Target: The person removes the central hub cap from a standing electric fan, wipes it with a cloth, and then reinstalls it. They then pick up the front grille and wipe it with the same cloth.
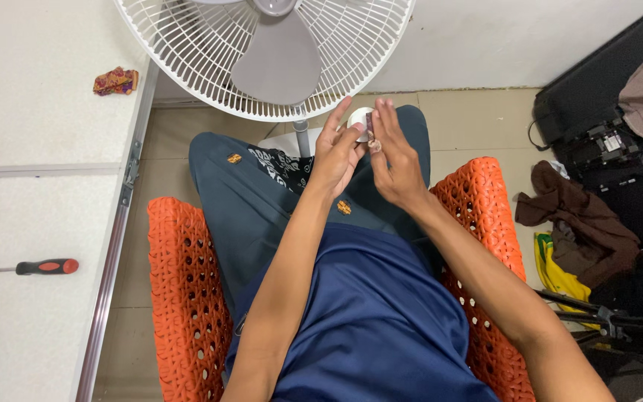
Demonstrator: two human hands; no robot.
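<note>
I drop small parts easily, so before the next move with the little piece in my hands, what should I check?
1. Small round white part held by left hand: ok.
2. Right hand fingertips pinch a tiny brownish piece: ok.
3. What that piece is: cannot tell.
4. Hands above dark teal trousers, to catch a drop: ok.
5. Red-and-black-handled screwdriver on the white table: ok, though not in hand.
6. White pedestal fan blades still: cannot tell.

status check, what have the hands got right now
Left hand and right hand both pinching a small white round part over the lap. Fan just ahead, not touching. Screwdriver idle on the left surface.
</note>
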